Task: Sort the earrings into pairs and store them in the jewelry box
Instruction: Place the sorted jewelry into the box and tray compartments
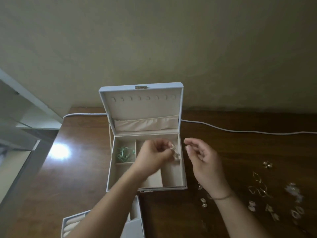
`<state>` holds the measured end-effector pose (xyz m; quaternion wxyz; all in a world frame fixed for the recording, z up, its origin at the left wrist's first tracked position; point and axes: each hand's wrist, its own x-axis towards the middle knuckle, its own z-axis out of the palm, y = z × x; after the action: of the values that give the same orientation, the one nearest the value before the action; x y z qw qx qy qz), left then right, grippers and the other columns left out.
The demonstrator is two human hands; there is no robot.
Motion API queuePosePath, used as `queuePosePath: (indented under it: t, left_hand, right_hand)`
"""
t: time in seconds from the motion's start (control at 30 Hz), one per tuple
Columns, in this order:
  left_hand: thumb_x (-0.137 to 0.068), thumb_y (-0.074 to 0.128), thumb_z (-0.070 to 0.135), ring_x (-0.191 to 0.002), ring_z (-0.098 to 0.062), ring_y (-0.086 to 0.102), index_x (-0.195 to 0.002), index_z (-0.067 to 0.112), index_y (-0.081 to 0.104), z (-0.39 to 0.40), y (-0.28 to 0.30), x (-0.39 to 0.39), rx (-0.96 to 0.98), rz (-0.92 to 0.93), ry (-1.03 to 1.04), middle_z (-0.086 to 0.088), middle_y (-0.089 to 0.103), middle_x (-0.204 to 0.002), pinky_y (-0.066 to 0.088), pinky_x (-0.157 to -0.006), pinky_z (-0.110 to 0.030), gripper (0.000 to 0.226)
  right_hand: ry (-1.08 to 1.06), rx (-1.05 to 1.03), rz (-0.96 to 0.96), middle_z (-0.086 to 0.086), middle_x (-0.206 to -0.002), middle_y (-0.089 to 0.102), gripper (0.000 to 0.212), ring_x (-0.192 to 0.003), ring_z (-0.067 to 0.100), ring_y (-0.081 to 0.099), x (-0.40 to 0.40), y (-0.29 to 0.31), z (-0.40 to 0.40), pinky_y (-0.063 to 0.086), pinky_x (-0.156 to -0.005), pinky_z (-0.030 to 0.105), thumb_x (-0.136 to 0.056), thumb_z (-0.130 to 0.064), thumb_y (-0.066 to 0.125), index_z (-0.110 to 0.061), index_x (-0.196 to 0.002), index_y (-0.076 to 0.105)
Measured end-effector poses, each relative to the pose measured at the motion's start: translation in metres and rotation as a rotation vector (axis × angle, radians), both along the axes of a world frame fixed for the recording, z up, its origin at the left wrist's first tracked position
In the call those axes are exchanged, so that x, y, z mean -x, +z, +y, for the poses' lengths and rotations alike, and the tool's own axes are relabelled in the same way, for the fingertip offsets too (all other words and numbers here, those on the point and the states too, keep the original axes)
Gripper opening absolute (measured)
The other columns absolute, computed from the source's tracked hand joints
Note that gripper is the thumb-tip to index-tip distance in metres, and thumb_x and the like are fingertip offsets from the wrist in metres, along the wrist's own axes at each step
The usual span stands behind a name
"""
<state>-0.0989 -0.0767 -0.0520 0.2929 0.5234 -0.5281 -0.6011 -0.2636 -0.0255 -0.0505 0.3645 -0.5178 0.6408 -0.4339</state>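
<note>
While the left hand pinches a pale dangling earring over the open white jewelry box, our right hand hovers loosely curled; we advise lowering gently into one compartment.

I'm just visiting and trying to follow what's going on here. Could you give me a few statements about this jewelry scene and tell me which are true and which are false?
1. The jewelry box has its lid up. True.
2. The green ribbon lies in the box's right-hand compartment. False: it sits in the back left compartment.
3. The left hand holds an earring over the box. True.
4. The loose earrings lie on the table to the left of the box. False: they are spread out to its right.
5. The right hand rests flat on the table. False: it is raised beside the box, fingers curled.
</note>
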Motion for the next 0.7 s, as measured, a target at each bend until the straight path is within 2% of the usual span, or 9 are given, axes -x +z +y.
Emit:
queuePosePath:
  t: [0.07,0.13,0.17,0.27,0.37,0.47,0.53,0.63,0.7]
  left_hand:
    - [-0.085,0.064,0.002,-0.066,-0.019,0.068,-0.078,0.014,0.067,-0.023,-0.014,-0.008,0.056,-0.161,-0.053,-0.005,0.070,-0.071,0.055,-0.073,-0.032,0.014]
    - [-0.082,0.068,0.011,-0.067,-0.016,0.063,-0.080,0.013,0.067,-0.039,-0.028,-0.007,0.244,-0.468,-0.202,-0.002,0.067,-0.073,0.046,-0.063,-0.015,0.003]
    - [-0.080,0.069,0.012,-0.068,-0.016,0.061,-0.082,0.012,0.067,-0.043,-0.033,-0.005,0.350,-0.578,-0.266,-0.002,0.065,-0.074,0.042,-0.060,-0.014,0.002]
    - [-0.082,0.065,0.017,-0.076,-0.023,0.063,-0.090,0.015,0.066,-0.041,-0.045,0.004,0.542,-0.742,-0.411,-0.002,0.066,-0.084,0.047,-0.065,-0.028,0.008]
    - [-0.088,0.059,0.027,-0.093,-0.021,0.061,-0.101,0.024,0.065,-0.034,-0.046,0.009,0.656,-0.881,-0.520,0.004,0.066,-0.096,0.042,-0.079,-0.029,0.015]
    - [-0.089,0.055,0.033,-0.108,-0.019,0.055,-0.109,0.032,0.063,-0.038,-0.037,0.010,0.536,-0.941,-0.579,0.011,0.061,-0.095,0.034,-0.097,-0.037,0.021]
    - [-0.090,0.053,0.031,-0.110,-0.019,0.056,-0.111,0.033,0.063,-0.044,-0.032,0.015,0.441,-0.956,-0.589,0.010,0.063,-0.101,0.031,-0.097,-0.039,0.023]
    - [-0.092,0.052,0.024,-0.108,-0.020,0.058,-0.110,0.031,0.065,-0.045,-0.037,0.024,0.409,-0.997,-0.496,0.007,0.067,-0.108,0.028,-0.088,-0.036,0.023]
    - [-0.092,0.053,0.022,-0.103,-0.022,0.062,-0.108,0.029,0.066,-0.040,-0.045,0.025,0.487,-1.035,-0.413,0.006,0.069,-0.104,0.029,-0.088,-0.036,0.022]
  right_hand:
    - [-0.120,0.007,-0.013,-0.013,-0.108,0.066,0.024,-0.100,-0.002,0.063,0.004,-0.003,-0.002,0.055,-0.077,0.018,-0.092,-0.023,0.057,-0.023,-0.115,0.064]
    - [-0.224,-0.005,0.004,-0.014,-0.106,0.066,0.023,-0.097,-0.002,0.063,0.018,-0.004,0.006,0.056,-0.073,0.019,-0.091,-0.027,0.057,-0.025,-0.113,0.063]
    - [-0.257,-0.021,0.032,-0.014,-0.105,0.066,0.021,-0.095,-0.004,0.062,0.026,-0.006,0.013,0.056,-0.071,0.017,-0.091,-0.027,0.057,-0.026,-0.111,0.064]
    - [-0.298,-0.076,0.126,-0.014,-0.100,0.065,0.015,-0.089,-0.012,0.058,0.051,-0.011,0.035,0.049,-0.066,0.006,-0.090,-0.021,0.060,-0.026,-0.104,0.065]
    - [-0.327,-0.150,0.206,-0.013,-0.098,0.065,0.015,-0.082,-0.010,0.060,0.071,-0.018,0.053,0.050,-0.055,0.014,-0.089,-0.020,0.061,-0.028,-0.101,0.064]
    - [-0.381,-0.200,0.229,-0.011,-0.097,0.066,0.015,-0.076,-0.002,0.061,0.085,-0.021,0.066,0.048,-0.055,0.015,-0.089,-0.020,0.061,-0.024,-0.103,0.067]
    - [-0.409,-0.202,0.234,-0.011,-0.096,0.066,0.015,-0.060,0.005,0.059,0.091,-0.020,0.071,0.048,-0.049,0.018,-0.089,-0.021,0.061,-0.026,-0.103,0.066]
    - [-0.426,-0.189,0.225,-0.011,-0.094,0.067,0.014,-0.052,0.023,0.059,0.095,-0.016,0.074,0.049,-0.043,0.035,-0.089,-0.021,0.061,-0.028,-0.101,0.066]
    - [-0.418,-0.181,0.229,-0.013,-0.092,0.067,0.015,-0.064,0.032,0.066,0.096,-0.013,0.076,0.056,-0.056,0.049,-0.089,-0.020,0.062,-0.027,-0.101,0.067]
